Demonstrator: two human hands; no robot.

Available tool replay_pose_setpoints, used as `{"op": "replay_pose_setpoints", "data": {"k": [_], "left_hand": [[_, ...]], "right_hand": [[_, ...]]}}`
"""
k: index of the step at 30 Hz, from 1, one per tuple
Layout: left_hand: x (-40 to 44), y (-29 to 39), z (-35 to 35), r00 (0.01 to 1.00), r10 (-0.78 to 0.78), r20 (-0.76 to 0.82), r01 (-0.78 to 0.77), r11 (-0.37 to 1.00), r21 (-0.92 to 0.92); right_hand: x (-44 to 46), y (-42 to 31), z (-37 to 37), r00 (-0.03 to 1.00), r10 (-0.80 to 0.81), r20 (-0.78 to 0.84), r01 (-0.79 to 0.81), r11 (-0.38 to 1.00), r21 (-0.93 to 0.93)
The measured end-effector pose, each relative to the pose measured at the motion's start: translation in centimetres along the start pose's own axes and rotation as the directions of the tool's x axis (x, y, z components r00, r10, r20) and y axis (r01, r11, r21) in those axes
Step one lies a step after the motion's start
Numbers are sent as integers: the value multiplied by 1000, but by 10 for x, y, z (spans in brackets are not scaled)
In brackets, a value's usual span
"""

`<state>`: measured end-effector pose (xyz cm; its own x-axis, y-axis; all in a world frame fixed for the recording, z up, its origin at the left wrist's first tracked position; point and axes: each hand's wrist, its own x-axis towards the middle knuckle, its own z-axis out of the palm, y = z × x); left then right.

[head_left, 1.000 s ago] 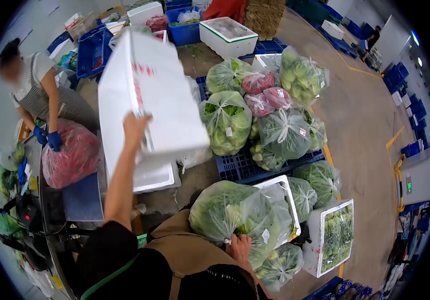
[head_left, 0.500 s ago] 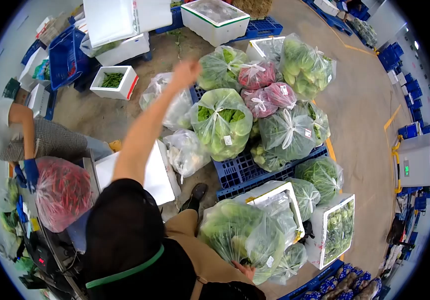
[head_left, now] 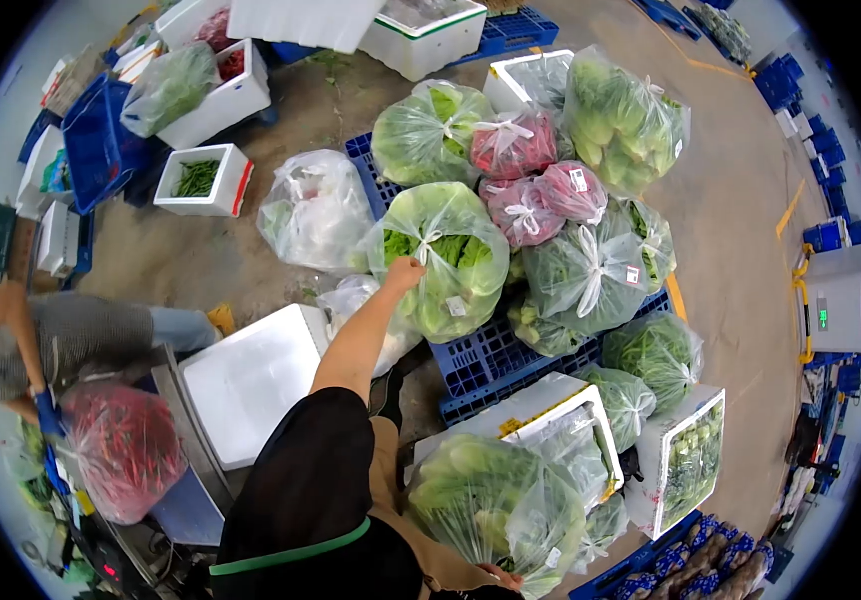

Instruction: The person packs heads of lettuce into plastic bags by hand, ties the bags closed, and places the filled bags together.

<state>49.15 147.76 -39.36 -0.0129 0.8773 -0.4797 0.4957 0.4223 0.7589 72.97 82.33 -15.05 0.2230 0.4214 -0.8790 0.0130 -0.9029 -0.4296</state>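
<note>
My left hand is closed at the left side of a clear bag of green leafy vegetables with a knotted top; whether it grips the plastic is hard to tell. At the bottom, my right hand is partly hidden at the lower edge of a large bag of pale green vegetables. That bag leans against a white foam box. Pink-red bags and more greens lie on the blue pallet beyond.
At the left a co-worker in blue gloves holds a bag of red peppers. A white foam lid lies beside the metal bench. Green beans fill a small foam box. A white foam piece is at the top edge.
My left hand has let go of the large white foam piece, which is now at the top edge, and has come down to the leafy bag. The co-worker's pepper bag appears lower in view.
</note>
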Motion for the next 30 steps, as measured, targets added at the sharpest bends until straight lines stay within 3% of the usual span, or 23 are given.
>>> {"op": "replay_pose_setpoints", "data": {"k": [1,3,6,10,11,13,17,20,21,24,26,30], "left_hand": [[25,3,6,999,27,-34,-25,999,46],[70,-14,27,994,63,-93,-50,989,141],[109,-21,46,998,-51,-40,57,980,190],[115,-8,49,941,-295,-168,305,952,37],[113,9,36,935,-352,-48,354,934,44],[120,1,31,916,-395,67,400,909,-115],[131,-21,31,862,-463,207,506,760,-409],[137,-27,35,802,-498,329,586,552,-594],[145,-38,42,791,-527,310,604,593,-532],[120,-5,23,782,-459,421,623,561,-545],[110,8,11,770,-485,414,637,608,-473],[104,22,11,779,-430,457,612,681,-402]], "right_hand": [[-7,-37,14,995,69,-76,-50,972,229],[-22,-100,34,951,259,-172,-94,766,636],[-26,-174,44,929,334,-158,-158,744,649],[-24,-228,44,928,353,-121,-201,747,634],[-25,-238,43,933,345,-105,-206,748,631],[-26,-251,42,942,325,-80,-205,747,632],[-24,-277,44,968,249,31,-205,714,670],[-14,-343,57,925,312,-217,-212,898,386],[4,-248,58,935,85,-346,73,905,420],[12,-314,75,946,169,-276,96,668,738],[24,-340,87,906,284,-314,79,615,784],[44,-350,97,898,250,-363,171,562,809]]}}
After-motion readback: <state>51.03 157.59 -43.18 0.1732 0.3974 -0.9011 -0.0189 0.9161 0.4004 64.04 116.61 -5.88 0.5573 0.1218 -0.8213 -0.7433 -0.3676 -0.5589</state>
